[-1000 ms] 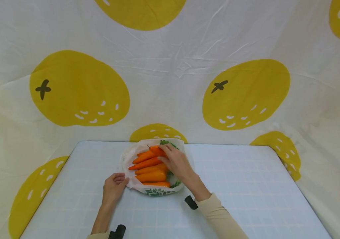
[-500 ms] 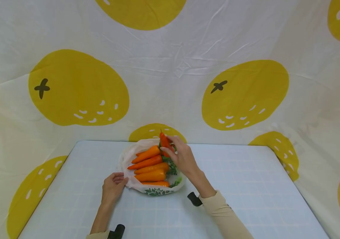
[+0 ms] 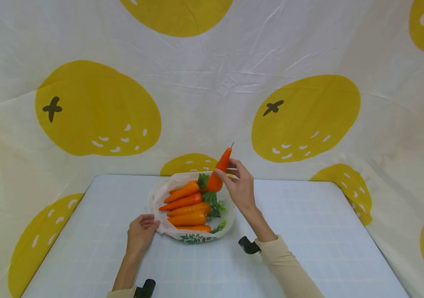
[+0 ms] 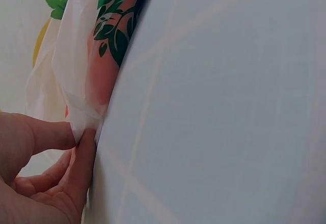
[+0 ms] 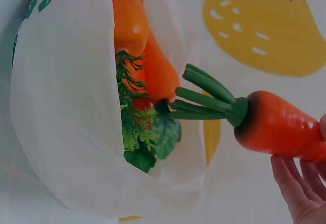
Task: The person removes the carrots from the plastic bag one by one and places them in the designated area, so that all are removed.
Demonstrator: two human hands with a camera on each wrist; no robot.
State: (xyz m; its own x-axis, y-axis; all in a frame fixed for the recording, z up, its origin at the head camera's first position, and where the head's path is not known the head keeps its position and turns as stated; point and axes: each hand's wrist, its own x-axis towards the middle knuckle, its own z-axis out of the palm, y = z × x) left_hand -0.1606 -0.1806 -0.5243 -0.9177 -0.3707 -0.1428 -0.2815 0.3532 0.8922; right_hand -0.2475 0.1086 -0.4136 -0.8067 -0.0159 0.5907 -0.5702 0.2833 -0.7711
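My right hand [image 3: 242,189] pinches an orange-red carrot [image 3: 220,169] between thumb and fingers, raised over the far right rim of a white plastic bag [image 3: 172,234]. The carrot's thin tip points up; in the right wrist view its short green stalks [image 5: 209,99] face the bag. Inside the bag several orange carrots [image 3: 187,218] lie side by side, with leafy green tops [image 3: 217,208] to the right. At the bag's near left corner, my left hand [image 3: 141,234] pinches the bag's edge, as the left wrist view shows close up.
The bag stands at the back middle of a pale blue checked table [image 3: 308,248]. Right behind the table's far edge hangs a white cloth [image 3: 204,116] printed with large yellow fruit. Green leaves are printed on the bag's near side.
My right hand has lifted the carrot out from among the others, moving it up and to the right while turning its tip upward. The left hand stays at the bag's edge.
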